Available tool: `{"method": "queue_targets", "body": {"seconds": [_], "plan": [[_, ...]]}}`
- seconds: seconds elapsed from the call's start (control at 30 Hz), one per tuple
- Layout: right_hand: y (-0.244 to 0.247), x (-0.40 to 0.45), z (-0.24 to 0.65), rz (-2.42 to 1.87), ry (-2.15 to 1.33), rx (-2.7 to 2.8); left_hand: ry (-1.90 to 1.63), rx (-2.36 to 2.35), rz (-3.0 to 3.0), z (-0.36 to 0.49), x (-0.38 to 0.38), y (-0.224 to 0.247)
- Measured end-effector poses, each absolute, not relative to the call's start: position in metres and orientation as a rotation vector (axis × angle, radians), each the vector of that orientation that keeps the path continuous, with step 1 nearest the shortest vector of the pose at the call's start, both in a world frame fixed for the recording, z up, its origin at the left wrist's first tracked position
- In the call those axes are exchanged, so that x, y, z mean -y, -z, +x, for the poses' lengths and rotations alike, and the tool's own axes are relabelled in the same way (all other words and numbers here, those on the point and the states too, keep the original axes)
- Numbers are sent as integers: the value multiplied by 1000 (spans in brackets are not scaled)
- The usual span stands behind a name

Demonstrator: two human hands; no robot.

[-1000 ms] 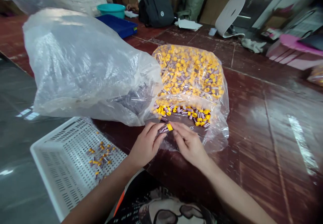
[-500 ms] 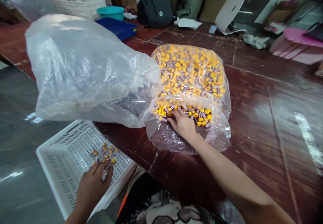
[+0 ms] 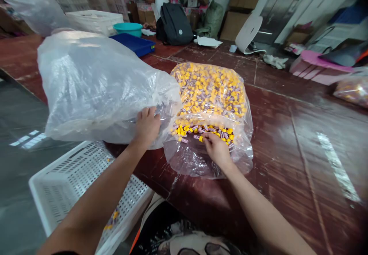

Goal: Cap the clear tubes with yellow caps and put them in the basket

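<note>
My right hand (image 3: 216, 148) pinches a small piece with a yellow ring-like end and a purple-and-white patterned body (image 3: 198, 137), at the mouth of a clear plastic bag (image 3: 184, 161). Many pieces of the same kind (image 3: 212, 90) fill that bag. Over the opening of a big translucent white bag (image 3: 94, 82) lies my left hand (image 3: 148, 126), its fingers slightly apart and their tips partly hidden. Clear plastic parts, too blurred to name, show inside that opening. Below my left forearm, a white perforated basket (image 3: 64, 178) holds some yellow-ended pieces (image 3: 111, 221).
Both bags rest on a dark red table (image 3: 276, 163). Behind them are a blue tray (image 3: 133, 44), a teal basin (image 3: 128, 28), a black backpack (image 3: 176, 25) and a seated person (image 3: 158, 4). A pink box (image 3: 319, 69) stands at the right.
My left hand has left the basket and moved up to the white bag's opening. My right hand has drawn a piece slightly out of the pile. The view has shifted, showing a person behind.
</note>
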State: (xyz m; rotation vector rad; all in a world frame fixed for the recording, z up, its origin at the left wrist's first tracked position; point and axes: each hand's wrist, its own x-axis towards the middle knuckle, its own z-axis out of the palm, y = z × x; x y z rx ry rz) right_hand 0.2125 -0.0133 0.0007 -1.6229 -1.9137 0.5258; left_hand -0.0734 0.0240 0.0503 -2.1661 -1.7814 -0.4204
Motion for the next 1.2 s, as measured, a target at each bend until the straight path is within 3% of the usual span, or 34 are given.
{"method": "queue_targets", "body": {"seconds": [0.13, 0.27, 0.57, 0.67, 0.83, 0.97, 1.07, 1.13, 1.2], "plan": [[-17, 30, 228, -1296, -892, 1698, 704, 1644, -2305, -55, 23, -55], [-32, 37, 212, -1142, -1045, 1793, 904, 1642, -2622, -20, 74, -42], [-28, 70, 173, -1267, -750, 1923, 1148, 1949, -2673, 3, 84, -25], [-24, 80, 161, -1228, -741, 1964, 1122, 2021, -2543, 3, 87, -25], [-12, 62, 155, -1105, -1028, 2109, 1071, 1988, -2450, -38, 125, -6], [1, 27, 160, -1443, -711, 2116, 897, 2119, -2017, -108, 196, 48], [8, 6, 154, -1595, -528, 2294, 459, 2317, -1777, -152, 239, 86], [10, -2, 145, -1615, -401, 2465, 292, 2356, -1731, -163, 243, 90], [9, -5, 138, -1631, -259, 2596, 400, 2236, -1753, -156, 221, 71]]}}
